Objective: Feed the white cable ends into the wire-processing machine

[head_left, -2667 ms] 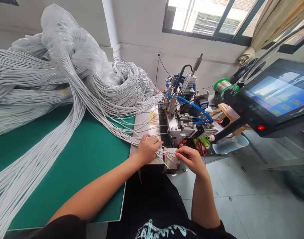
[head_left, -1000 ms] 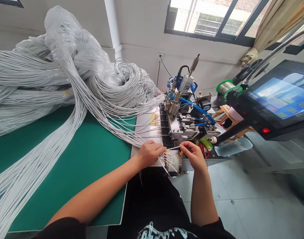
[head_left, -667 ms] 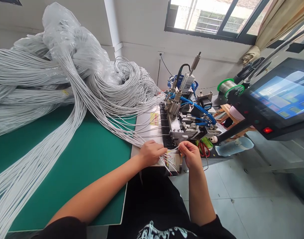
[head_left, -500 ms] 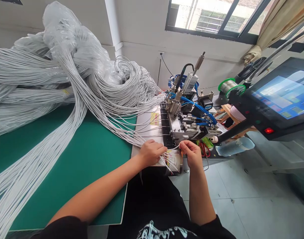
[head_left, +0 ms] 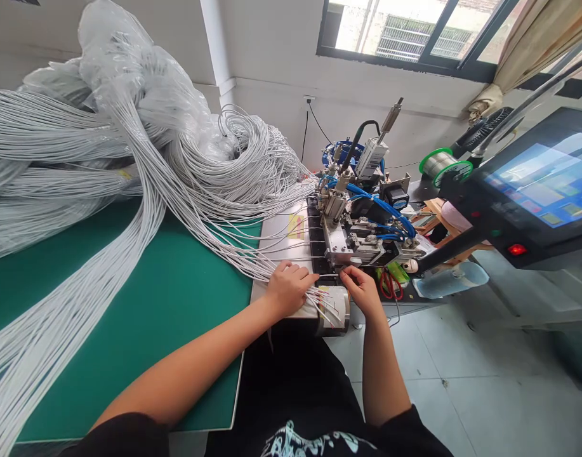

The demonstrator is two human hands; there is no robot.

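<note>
1. Between the left grip (head_left: 289,291) and the right grip (head_left: 361,289), one white cable (head_left: 327,275) runs almost straight, over the near end of the black slotted strip (head_left: 318,238).
2. The right grip has thumb and finger pinched together at the cable's far end; its very tip is hidden by the fingers.
3. The left grip is curled down over a cable bundle (head_left: 266,274), its fingertips meeting the near end of the single cable; its palm side cannot be seen.
4. The step in hand looks like lining that one cable up with the strip, judging by how level it lies across it. The next move would seem to call for keeping it taut and straight, without catching its neighbours.
5. Just below the gap between the grips, loose cable ends (head_left: 325,303) fan out over a paper-labelled metal cylinder (head_left: 344,319).
6. Just above the right grip stands the machine (head_left: 338,235) with blue tubes (head_left: 381,204); several cables reach its strip beyond the left grip.
7. To the right of the right grip lie red-handled scissors (head_left: 390,285); farther out is the screen (head_left: 548,178).
8. Left of the left grip spreads the green table (head_left: 200,355), with a large cable pile (head_left: 252,158) beyond.
</note>
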